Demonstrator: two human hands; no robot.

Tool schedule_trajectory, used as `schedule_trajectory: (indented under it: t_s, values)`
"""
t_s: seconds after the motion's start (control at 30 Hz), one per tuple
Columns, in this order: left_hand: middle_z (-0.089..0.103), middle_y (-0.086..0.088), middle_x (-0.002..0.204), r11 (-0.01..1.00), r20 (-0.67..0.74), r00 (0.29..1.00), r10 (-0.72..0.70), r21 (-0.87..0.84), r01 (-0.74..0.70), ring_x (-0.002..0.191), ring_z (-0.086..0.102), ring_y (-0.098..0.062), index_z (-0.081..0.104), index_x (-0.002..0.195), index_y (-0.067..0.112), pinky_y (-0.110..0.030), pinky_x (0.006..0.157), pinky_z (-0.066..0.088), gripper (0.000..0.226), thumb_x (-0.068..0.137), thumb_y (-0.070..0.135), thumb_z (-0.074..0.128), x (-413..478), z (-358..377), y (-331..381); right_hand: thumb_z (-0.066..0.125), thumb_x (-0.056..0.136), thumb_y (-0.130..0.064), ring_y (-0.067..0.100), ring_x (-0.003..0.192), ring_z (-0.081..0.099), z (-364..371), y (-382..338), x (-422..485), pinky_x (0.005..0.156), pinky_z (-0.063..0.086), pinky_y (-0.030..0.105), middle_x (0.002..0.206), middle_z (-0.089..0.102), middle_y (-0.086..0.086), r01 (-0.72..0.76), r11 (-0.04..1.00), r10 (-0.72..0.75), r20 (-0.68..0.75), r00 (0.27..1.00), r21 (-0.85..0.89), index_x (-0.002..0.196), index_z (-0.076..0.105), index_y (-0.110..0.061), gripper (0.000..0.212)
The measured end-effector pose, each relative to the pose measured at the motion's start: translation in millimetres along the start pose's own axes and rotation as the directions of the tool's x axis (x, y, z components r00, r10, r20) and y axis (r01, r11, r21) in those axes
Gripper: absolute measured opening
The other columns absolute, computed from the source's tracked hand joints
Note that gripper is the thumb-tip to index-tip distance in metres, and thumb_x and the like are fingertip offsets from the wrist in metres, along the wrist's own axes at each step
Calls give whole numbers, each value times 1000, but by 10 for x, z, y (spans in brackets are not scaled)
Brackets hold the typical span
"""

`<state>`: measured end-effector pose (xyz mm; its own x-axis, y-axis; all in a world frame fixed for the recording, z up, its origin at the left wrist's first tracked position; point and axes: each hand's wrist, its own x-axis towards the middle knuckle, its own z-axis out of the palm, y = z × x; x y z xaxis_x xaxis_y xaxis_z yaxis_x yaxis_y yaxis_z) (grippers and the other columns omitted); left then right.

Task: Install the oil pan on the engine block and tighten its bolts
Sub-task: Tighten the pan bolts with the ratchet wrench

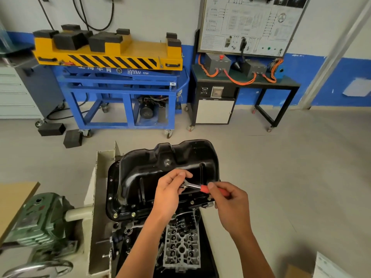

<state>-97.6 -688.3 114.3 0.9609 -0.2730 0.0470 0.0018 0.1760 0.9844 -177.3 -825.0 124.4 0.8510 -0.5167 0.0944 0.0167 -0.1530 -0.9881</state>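
Both hands (167,194) (230,205) pinch the wrench (193,186) over the oil pan (152,169); blue cart (120,88) beyond.

Open floor (281,167) is lying right of your oil pan (160,169); a cream stand wall (100,177) and green gearbox (40,221) are crowding left.

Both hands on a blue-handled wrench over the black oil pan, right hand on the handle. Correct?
The wrench handle is red, not blue; the head view shows it. Otherwise yes: the right hand grips the handle, the left hand holds the head end, over the black oil pan.
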Motion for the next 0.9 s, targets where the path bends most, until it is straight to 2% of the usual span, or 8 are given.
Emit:
schedule_trajectory:
  t_s: [0.1,0.23,0.37,0.5,0.6,0.77,0.83,0.9]
  values:
    - [66,10,83,1000,-30,1000,-6,27,7,71,51,0,75,79,29,-19,66,40,41,103,13,47,13,6,-14,70,92,-24,9,50,48,-6,25,28,48,46,20,74,75,-9,-5,1000,5,29,1000,1,84,78,-39,19]
    - [63,11,80,998,-45,999,-14,61,17,71,49,0,74,79,31,-21,67,38,41,104,14,46,36,6,-17,70,90,-31,9,55,51,-21,60,29,53,44,20,65,68,0,-5,1000,6,79,997,-11,80,79,-41,17]
    - [53,16,65,996,-66,998,6,90,0,62,42,-3,73,81,26,-24,63,34,39,104,12,45,99,19,-26,75,82,-43,10,56,54,-55,50,-14,57,46,21,61,63,6,10,998,6,224,975,-70,67,74,-23,25]
    - [54,14,61,996,-13,999,39,80,-38,59,43,-3,73,83,18,-17,63,38,36,103,7,45,109,118,-53,70,76,-56,6,52,58,-9,-15,-120,58,50,19,59,65,3,-44,973,150,477,866,-226,67,70,-18,39]
    - [56,13,60,998,59,997,50,26,-52,57,49,0,73,85,14,-11,59,41,34,102,4,46,83,149,-86,72,69,-62,14,57,59,96,-8,-162,66,56,35,69,67,11,-87,954,231,524,820,-285,74,74,-12,50]
    - [47,6,60,997,83,994,65,27,-68,59,42,-6,74,87,16,-14,60,38,24,95,23,51,84,47,-110,71,73,-62,27,71,72,149,-13,-159,77,60,40,71,73,7,-153,957,273,589,761,-245,77,77,-11,51]
    - [47,6,60,997,101,993,63,39,-67,59,43,-5,74,88,16,-14,60,39,26,93,26,50,90,30,-110,70,75,-61,26,64,69,158,-28,-118,74,61,38,67,72,5,-143,956,279,632,723,-258,76,77,-12,49]
    - [53,11,61,996,128,990,64,48,-70,59,46,-2,73,89,16,-13,60,39,26,94,25,49,99,21,-110,69,76,-62,13,55,62,136,-61,-41,61,55,28,61,68,-2,-102,947,291,683,670,-303,76,76,-14,49]
